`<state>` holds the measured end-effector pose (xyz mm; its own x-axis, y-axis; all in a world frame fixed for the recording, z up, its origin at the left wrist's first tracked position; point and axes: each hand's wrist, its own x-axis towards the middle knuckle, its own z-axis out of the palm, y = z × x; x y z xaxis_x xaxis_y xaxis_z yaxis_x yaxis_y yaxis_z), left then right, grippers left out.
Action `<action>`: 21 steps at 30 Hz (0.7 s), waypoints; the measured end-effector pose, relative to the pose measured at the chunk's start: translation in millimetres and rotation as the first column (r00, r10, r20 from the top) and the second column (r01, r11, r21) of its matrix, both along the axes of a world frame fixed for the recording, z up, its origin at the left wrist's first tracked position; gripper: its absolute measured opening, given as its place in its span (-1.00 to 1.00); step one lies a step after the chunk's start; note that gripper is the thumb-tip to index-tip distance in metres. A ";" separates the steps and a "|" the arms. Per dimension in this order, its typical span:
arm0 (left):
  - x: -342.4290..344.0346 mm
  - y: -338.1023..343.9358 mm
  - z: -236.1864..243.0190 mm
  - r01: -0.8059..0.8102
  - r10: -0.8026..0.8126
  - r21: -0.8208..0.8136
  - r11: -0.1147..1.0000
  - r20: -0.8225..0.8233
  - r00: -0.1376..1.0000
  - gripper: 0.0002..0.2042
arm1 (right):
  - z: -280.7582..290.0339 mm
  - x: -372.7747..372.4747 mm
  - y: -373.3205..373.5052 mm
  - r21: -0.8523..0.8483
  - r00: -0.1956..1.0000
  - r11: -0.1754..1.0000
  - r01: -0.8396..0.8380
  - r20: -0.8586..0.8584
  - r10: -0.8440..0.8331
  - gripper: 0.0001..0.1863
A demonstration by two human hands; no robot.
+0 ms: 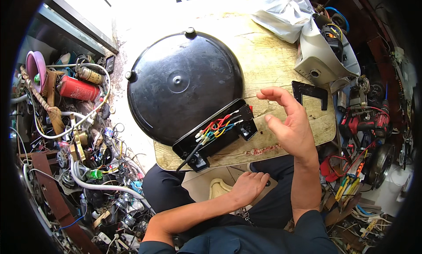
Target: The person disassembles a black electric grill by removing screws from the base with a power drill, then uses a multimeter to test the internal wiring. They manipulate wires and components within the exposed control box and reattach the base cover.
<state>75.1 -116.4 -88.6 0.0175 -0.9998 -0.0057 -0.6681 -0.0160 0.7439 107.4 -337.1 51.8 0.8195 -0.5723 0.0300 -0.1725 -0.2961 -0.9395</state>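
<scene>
A round black metal pan [184, 76] lies underside up on the wooden table [263, 58], with knobs on its rim. Along its near edge sits a black bracket housing [233, 133] with red, yellow, blue and green wires [216, 130], white connectors, a red switch and a black cable [187, 160]. My right hand [285, 120] hangs open just right of the housing, thumb and fingers apart, holding nothing. My left hand [248, 186] rests low over my right thigh below the table edge, its fingers loosely extended and slightly curved, with nothing visible in them.
At the right are a white bag [279, 14], an opened white appliance casing [316, 62], a black angled bracket [323, 98], a red drill [354, 124] and hand tools. Dense clutter fills the left side, with a red cylinder [79, 87], hoses and cables.
</scene>
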 end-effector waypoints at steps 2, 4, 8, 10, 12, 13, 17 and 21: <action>0.0 0.3 0.2 0.008 -0.008 0.014 1.000 0.004 1.000 -0.68 | 1.1 0.0 1.6 0.073 0.999 0.997 -0.015 -0.044 0.018 -0.46; -0.2 0.4 1.2 0.011 -0.012 0.031 0.999 0.007 1.000 -0.69 | 1.2 1.3 4.9 0.147 0.996 0.988 -0.035 -0.075 0.047 -0.48; -0.6 0.0 2.3 0.016 -0.016 0.044 0.999 -0.005 1.000 -0.70 | 1.9 0.8 8.1 0.198 0.999 0.979 -0.037 0.047 0.028 -0.45; -0.4 0.5 1.6 0.015 -0.015 0.038 0.999 0.004 1.000 -0.69 | 5.1 1.8 10.3 0.232 0.997 0.972 -0.047 0.073 0.031 -0.43; -0.2 3.1 1.6 0.020 -0.021 0.031 0.999 0.034 0.999 -0.67 | 7.8 3.8 16.0 0.260 0.995 0.965 -0.037 0.098 0.011 -0.42; -0.2 4.0 1.6 0.021 -0.023 0.033 0.999 0.042 0.999 -0.66 | 8.8 5.1 17.0 0.261 0.993 0.964 -0.058 0.118 0.028 -0.40; 0.7 2.5 5.8 0.034 -0.037 0.048 0.998 0.056 0.998 -0.64 | 16.5 6.6 21.1 0.242 0.977 0.961 -0.137 0.194 0.090 -0.31; 0.5 2.5 6.7 0.022 -0.024 0.059 0.998 0.039 0.999 -0.64 | 21.0 9.4 26.2 0.161 0.950 0.959 -0.235 0.246 0.192 -0.22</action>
